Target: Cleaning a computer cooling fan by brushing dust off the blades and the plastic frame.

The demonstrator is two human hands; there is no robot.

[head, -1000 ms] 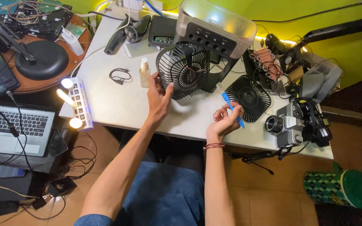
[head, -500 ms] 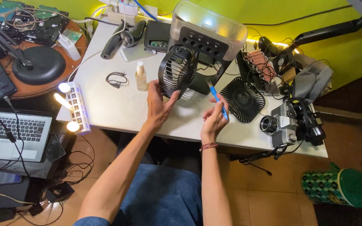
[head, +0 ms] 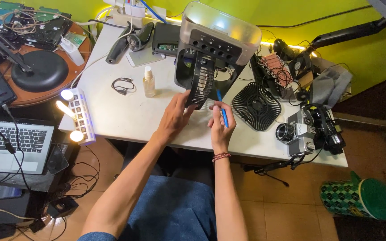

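Fingers steady one fan grille; one blue screwdriver in right hand

Home electronics repair/tinker bench, not a commercial shop. White table jammed against a bright yellow-green wall, tiled floor underneath. Bench is cluttered with a partly opened grey fan unit, a loose black fan grille, a bare wound-coil part, a film camera, a small spray bottle and an electric shaver. Side round table carries bare hard drives and circuit boards plus a black lamp base. Laptop and a lit power strip on the left, cables trailing everywhere on the floor. Hobby-grade salvage and fix-it setup.
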